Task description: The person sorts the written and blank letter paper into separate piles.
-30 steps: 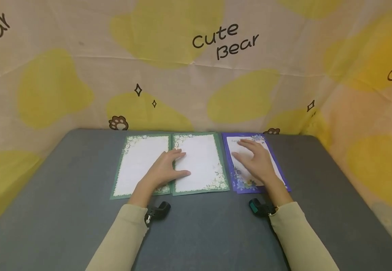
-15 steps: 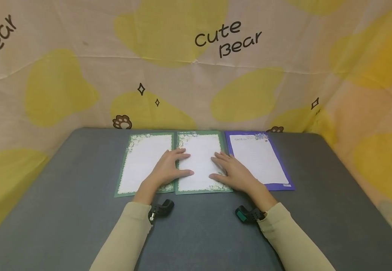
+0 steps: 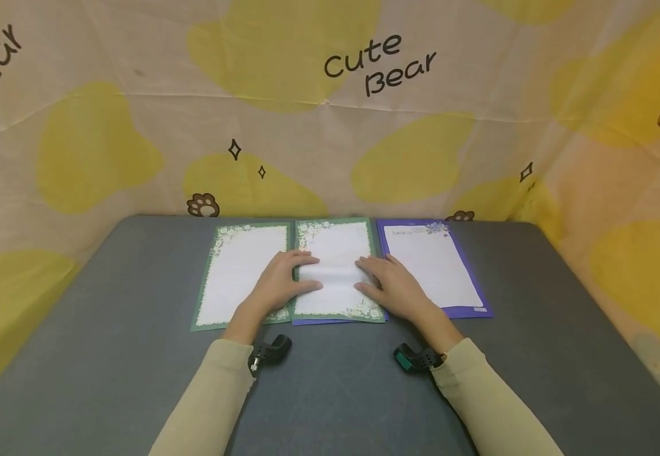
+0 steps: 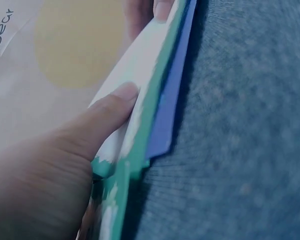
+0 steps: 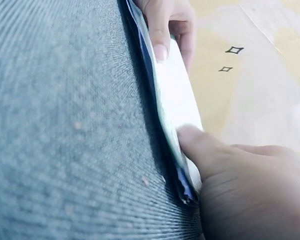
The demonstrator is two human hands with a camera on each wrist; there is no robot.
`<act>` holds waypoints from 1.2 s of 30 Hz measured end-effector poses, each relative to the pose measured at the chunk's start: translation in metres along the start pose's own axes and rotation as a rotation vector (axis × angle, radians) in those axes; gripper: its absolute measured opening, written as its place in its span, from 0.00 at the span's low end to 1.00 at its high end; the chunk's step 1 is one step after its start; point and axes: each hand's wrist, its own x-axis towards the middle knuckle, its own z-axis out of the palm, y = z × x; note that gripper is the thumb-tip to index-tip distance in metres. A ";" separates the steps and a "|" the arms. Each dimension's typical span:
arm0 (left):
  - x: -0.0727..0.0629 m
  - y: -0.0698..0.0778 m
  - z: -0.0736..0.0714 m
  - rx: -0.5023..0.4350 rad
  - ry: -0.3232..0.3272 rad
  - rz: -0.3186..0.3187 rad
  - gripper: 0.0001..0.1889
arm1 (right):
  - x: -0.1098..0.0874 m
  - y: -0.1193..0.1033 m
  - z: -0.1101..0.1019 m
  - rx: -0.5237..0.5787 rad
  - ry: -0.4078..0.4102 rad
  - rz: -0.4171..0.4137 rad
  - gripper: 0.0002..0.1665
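- A green-bordered middle sheet (image 3: 336, 304) lay at the centre of the tabletop (image 3: 330, 399), between two other sheets, its white face buckled into a low ridge across the middle.
- A strip of purple sheet (image 3: 324, 322) showed beneath its near edge, slightly askew; how many layers lay there could not be told.
- The left hand (image 3: 275, 278) pinched the ridge at the left side, thumb in front and fingers behind.
- The right hand (image 3: 399, 288) matched it at the right side, thumb and fingers likewise closing on the raised paper; how firmly either hand squeezed could not be judged.
- The step in hand appeared to be a two-handed grip on the stacked paper. The next move seemed to call for even pressure from both sides and a hold that took in the purple layer too, lest it slip.
- To the left, a green-bordered left sheet (image 3: 239, 272) lay flat, partly hidden by the left hand; to the right, a purple-bordered right sheet (image 3: 435, 272) lay partly behind the right hand.
- Beyond the tabletop hung a yellow-patterned cloth (image 3: 284, 57) lettered "Cute Bear."
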 end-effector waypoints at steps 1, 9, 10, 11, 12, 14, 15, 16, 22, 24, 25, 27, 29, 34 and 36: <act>0.000 0.000 0.000 -0.005 0.005 0.002 0.28 | 0.000 0.000 0.000 0.010 0.021 0.005 0.30; 0.001 -0.001 0.001 -0.073 0.036 -0.012 0.23 | 0.001 -0.001 -0.001 0.166 0.271 0.213 0.30; 0.002 -0.001 0.001 -0.085 0.042 -0.010 0.22 | 0.001 -0.001 -0.001 0.196 0.297 0.242 0.30; 0.002 -0.001 0.001 -0.099 0.047 -0.007 0.22 | 0.002 -0.001 -0.001 0.228 0.325 0.270 0.30; 0.003 0.000 0.000 -0.114 0.056 -0.003 0.22 | 0.003 -0.002 -0.001 0.266 0.349 0.298 0.30; 0.003 0.001 0.000 -0.135 0.073 0.001 0.22 | 0.004 -0.004 -0.002 0.347 0.389 0.356 0.30; 0.003 0.002 -0.001 -0.144 0.080 0.003 0.22 | 0.004 -0.004 -0.002 0.381 0.401 0.387 0.30; 0.004 0.003 -0.001 -0.154 0.088 0.005 0.21 | 0.004 -0.005 -0.003 0.422 0.406 0.411 0.30; 0.005 0.008 0.000 -0.133 0.088 0.057 0.24 | 0.005 -0.009 -0.006 0.657 0.345 0.453 0.23; 0.005 0.009 0.000 -0.106 0.070 0.052 0.28 | 0.005 -0.009 -0.006 0.717 0.341 0.455 0.22; 0.004 0.010 0.000 -0.096 0.063 0.037 0.30 | 0.006 -0.009 -0.006 0.746 0.343 0.459 0.22; 0.003 0.011 -0.002 -0.096 0.070 -0.012 0.33 | 0.006 -0.009 -0.006 0.801 0.346 0.465 0.22; 0.002 0.012 -0.003 -0.119 0.100 -0.072 0.36 | 0.007 -0.008 -0.006 0.843 0.350 0.463 0.23; 0.000 0.017 -0.008 -0.296 0.204 -0.160 0.33 | 0.008 -0.008 -0.006 0.926 0.366 0.460 0.24; 0.000 0.019 -0.010 -0.388 0.231 -0.152 0.28 | 0.009 -0.009 -0.006 0.931 0.364 0.462 0.24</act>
